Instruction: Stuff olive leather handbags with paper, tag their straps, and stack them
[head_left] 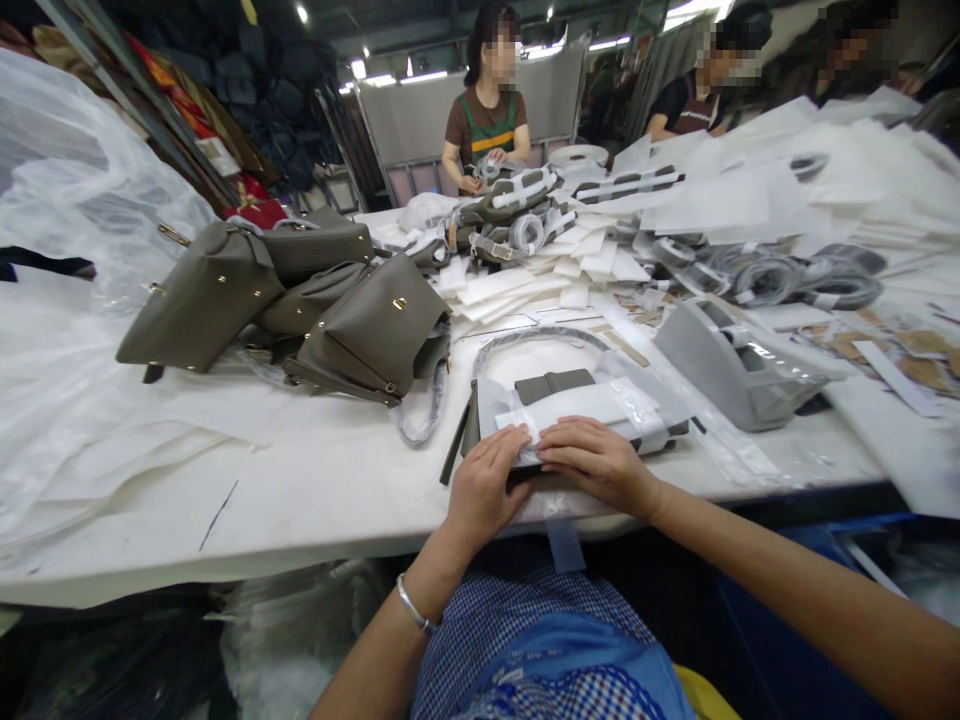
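Under the fingers of both hands, left (487, 485) and right (600, 465), one white sheet (570, 408) is pressed flat on one grey bag (486, 405) at the table's (150, 500) near edge. Left of the grip lie several olive bags (375, 325), overlapping, their exact count unclear; beyond it, three people (487, 125), the farthest-right partly cut off.

2 hands, left (487, 490) and right (600, 462), press white paper (577, 405) on a handbag (551, 385); grey-brown bags (352, 325) lie left.
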